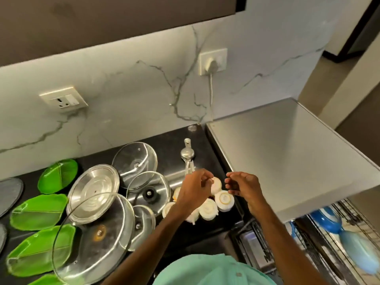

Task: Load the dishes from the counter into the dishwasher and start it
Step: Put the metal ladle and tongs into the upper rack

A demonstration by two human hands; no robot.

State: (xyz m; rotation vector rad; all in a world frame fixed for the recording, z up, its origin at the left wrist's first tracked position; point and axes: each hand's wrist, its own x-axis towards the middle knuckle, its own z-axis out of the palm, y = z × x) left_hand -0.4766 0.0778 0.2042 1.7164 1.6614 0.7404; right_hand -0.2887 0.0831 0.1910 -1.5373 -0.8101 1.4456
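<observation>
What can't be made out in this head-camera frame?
Head view only.
1. White cups: several hidden under the left hand; its grip is unclear.
2. Dishwasher rack: blurred, partly covered by the grey worktop.
3. Green plates: cut off by the left edge.

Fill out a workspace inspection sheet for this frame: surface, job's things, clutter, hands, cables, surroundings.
Surface: black counter, crowded.
Job's things: upturned white cups; glass and steel lids; green leaf plates; steel squeezer; dishwasher rack open, blue items inside.
Clutter: grey mats at the left edge.
Hands: left hand curled over the cups, grip unclear; right hand beside it, empty.
Cables: white cord plugged into the wall socket.
Surroundings: marble backsplash; grey appliance top.
</observation>
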